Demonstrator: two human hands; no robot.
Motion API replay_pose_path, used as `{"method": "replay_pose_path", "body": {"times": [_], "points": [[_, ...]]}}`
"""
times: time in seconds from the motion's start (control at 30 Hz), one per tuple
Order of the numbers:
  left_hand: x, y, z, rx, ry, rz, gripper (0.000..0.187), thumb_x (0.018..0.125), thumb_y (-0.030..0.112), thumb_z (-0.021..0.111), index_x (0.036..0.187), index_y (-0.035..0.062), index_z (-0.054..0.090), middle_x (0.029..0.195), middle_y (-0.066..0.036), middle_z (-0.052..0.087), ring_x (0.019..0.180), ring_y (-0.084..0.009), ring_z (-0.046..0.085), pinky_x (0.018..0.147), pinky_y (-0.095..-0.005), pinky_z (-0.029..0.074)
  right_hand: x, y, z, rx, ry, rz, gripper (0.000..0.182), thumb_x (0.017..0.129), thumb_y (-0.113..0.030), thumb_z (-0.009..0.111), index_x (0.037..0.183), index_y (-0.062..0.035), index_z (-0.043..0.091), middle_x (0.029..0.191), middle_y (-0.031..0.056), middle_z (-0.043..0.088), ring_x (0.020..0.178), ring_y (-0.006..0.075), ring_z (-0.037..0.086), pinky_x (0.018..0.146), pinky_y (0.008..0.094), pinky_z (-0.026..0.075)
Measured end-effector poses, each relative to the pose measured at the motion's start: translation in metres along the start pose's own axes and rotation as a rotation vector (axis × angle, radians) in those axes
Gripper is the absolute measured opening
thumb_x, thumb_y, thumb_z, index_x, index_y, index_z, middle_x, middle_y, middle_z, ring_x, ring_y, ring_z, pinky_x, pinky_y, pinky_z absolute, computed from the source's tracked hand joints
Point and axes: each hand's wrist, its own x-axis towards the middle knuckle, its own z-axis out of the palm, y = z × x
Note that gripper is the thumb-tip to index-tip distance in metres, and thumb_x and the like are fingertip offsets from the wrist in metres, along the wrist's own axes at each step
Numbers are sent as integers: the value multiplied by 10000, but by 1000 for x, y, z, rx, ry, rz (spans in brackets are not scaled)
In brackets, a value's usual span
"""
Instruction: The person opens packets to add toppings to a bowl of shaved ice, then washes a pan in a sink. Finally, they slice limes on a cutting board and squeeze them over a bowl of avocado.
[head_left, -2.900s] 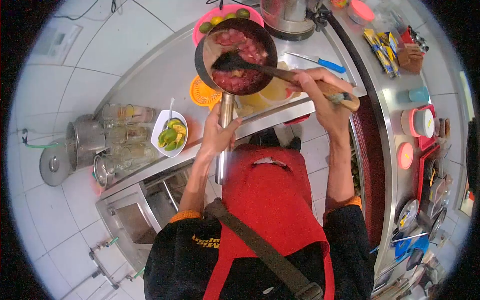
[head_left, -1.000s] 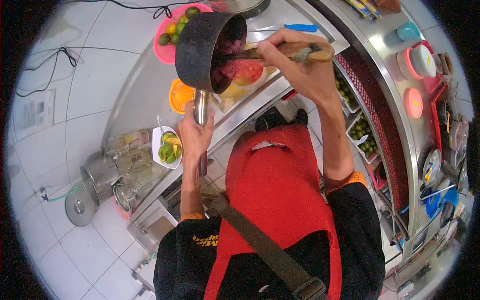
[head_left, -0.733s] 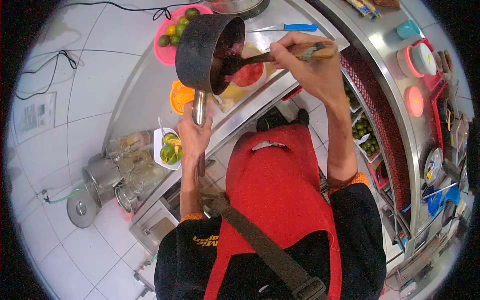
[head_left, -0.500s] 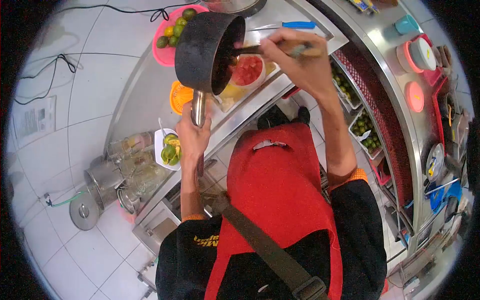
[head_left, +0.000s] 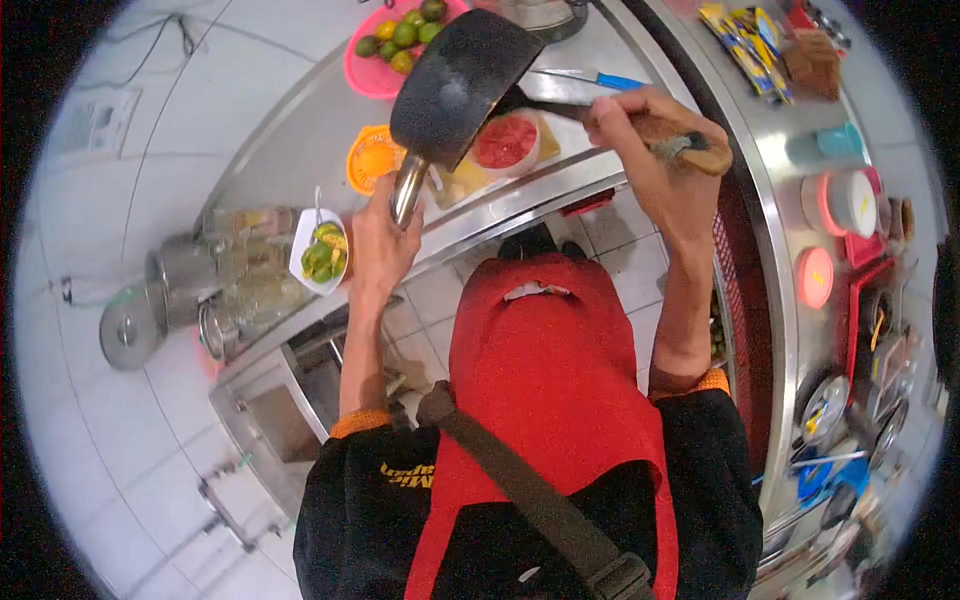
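My left hand [head_left: 385,238] is wrapped round the metal handle of a dark saucepan [head_left: 450,90], which is tipped on its side above the counter. In my right hand [head_left: 665,165] is a spatula with a wooden handle [head_left: 712,158]; its dark end reaches to the pan's mouth. Just below the pan's rim stands a white bowl of chopped red pieces [head_left: 506,142], resting on a yellowish board [head_left: 462,186]. The pan's inside is mostly hidden from here. An orange citrus juicer [head_left: 373,160] sits left of the pan handle.
A pink basin [head_left: 368,78] of green and yellow citrus fruit is behind the pan. A knife with a blue handle [head_left: 618,82] lies near my right hand. Left are a white bowl [head_left: 302,262] of squeezed citrus halves and several glass jars [head_left: 262,295]. Another counter [head_left: 765,215] runs along the right.
My right hand has moved right, drawing the spatula partly back from the saucepan. The pan has turned, its opening now facing more downward over the bowl. My view has shifted too.
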Motion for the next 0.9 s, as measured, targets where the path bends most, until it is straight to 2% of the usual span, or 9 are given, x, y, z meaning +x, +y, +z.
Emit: {"method": "replay_pose_path", "body": {"times": [0.17,0.3,0.33,0.37,0.43,0.5,0.6,0.73,0.9], "points": [[-17,8,8,-22,89,-34,491,787,101,723,1232,18,531,904,-274,671,826,-410,681,694,-433,528,8,6,-20,-14,-144,131,129,853,-106,710,819,16,690,709,12,668,675,62,604,623,213,477],[-43,2,11,-402,87,-191,547,773,82,706,1285,5,529,1159,-216,649,1084,-282,633,947,-402,477,-4,32,-53,125,97,266,141,841,-67,700,959,6,681,877,99,698,795,168,666,670,288,539],[-53,-1,11,-490,74,-309,564,761,65,689,1297,6,522,1200,-205,636,1147,-280,596,1019,-413,425,-2,41,-54,161,172,371,199,879,-146,654,1002,9,669,948,131,688,812,200,667,677,307,546],[-65,-10,15,-146,307,-65,506,827,174,746,1259,10,538,946,-120,659,838,-214,655,769,-374,543,4,46,-57,150,176,332,294,919,-236,574,1036,19,661,1002,166,670,877,230,653,724,324,545],[-90,9,-23,-908,70,-599,491,849,177,742,1251,8,517,749,-56,619,588,-134,608,522,-295,517,14,37,-49,227,169,319,387,960,-322,517,1094,15,653,1086,229,631,1002,291,619,832,369,542],[-122,-15,-17,-1103,208,-496,469,868,179,733,1239,8,503,641,1,550,451,-67,523,382,-229,419,19,49,-41,265,146,127,432,963,-333,535,1098,66,630,1079,237,629,991,314,623,877,375,542],[-161,-39,-29,-1148,425,-608,454,869,183,730,1219,1,504,643,-6,539,465,-80,531,403,-245,445,34,47,-1,399,144,287,526,976,-390,543,1011,132,599,1005,215,647,972,316,637,824,348,582],[-249,-57,-46,-1165,719,-779,381,865,187,733,1125,13,517,665,-17,546,464,-89,528,405,-254,459,9,7,61,331,67,303,632,971,-547,470,924,70,595,928,198,661,759,266,665,620,262,578],[-359,-135,-81,-1159,1043,-922,281,868,172,715,1001,36,508,683,-22,555,476,-104,534,412,-257,472,-72,-46,190,440,-187,300,735,927,-700,363,937,3,576,750,107,611,596,165,564,563,244,518]]}}
